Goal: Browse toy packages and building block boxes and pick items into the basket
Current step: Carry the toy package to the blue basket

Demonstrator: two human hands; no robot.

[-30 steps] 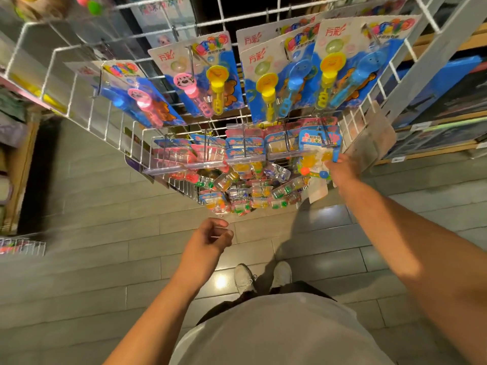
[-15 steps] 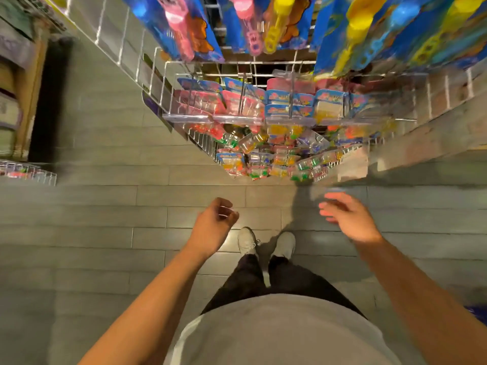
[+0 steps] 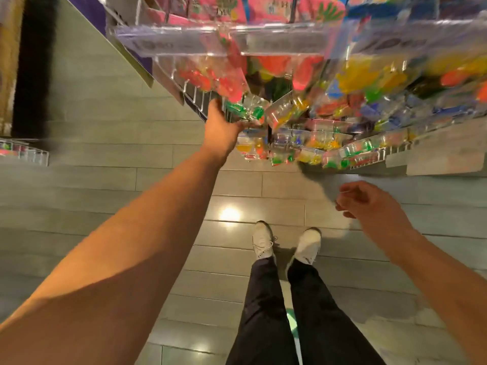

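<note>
Grip: the left hand [image 3: 221,127] reaches up into the lower tier of a toy rack, its fingers curled around a clear toy packet [image 3: 247,111] with green and red pieces inside. The fingertips are hidden behind the packet, so how firmly it is held cannot be told.

What changed: half a second ago this hand hung loosely curled, low and well short of the rack; it has since risen to meet the packets. The right hand, which a second ago was at the rack's right side, has dropped away. The view has also tipped down and moved closer.

Meaning for the task: browsing seems to have turned into picking; the packet is still on the rack, not yet lifted free.

Just beside the grip: more clear toy packets [image 3: 311,143], brightly coloured and blurred, crowd to the right of and below the held one.

Above the grip: a clear plastic shelf front [image 3: 171,43] with pink cards behind it.

Left arm: stretched long, forward and upward, with the wrist straight.

Right hand [image 3: 369,204]: well apart from the grip, low and to the right, fingers loosely curled, holding nothing.

Far below: grey plank floor [image 3: 105,143] and two white shoes [image 3: 287,243].

Basket: not in view.
</note>
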